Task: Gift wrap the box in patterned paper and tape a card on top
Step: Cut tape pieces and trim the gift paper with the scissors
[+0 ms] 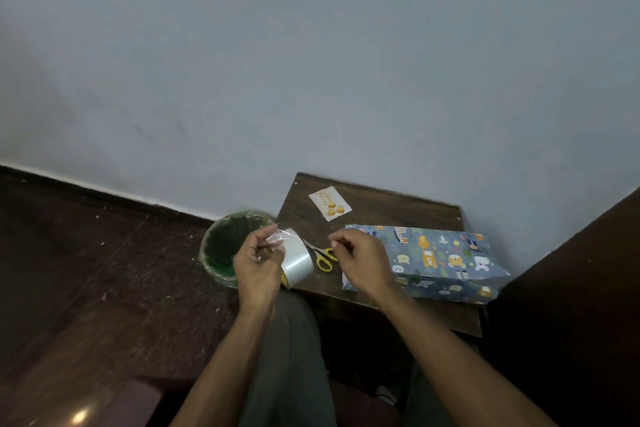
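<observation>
1 box [433,255], 1 card [330,202], 1 scissors [321,256]

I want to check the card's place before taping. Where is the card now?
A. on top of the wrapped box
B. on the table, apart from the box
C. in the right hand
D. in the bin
B: the card lies on the table, beyond the wrapped box and clear of it.

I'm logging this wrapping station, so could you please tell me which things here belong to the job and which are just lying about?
For the job:
wrapped box
card
tape roll, held by the left hand
scissors

Just lying about:
waste bin beside the table
</observation>
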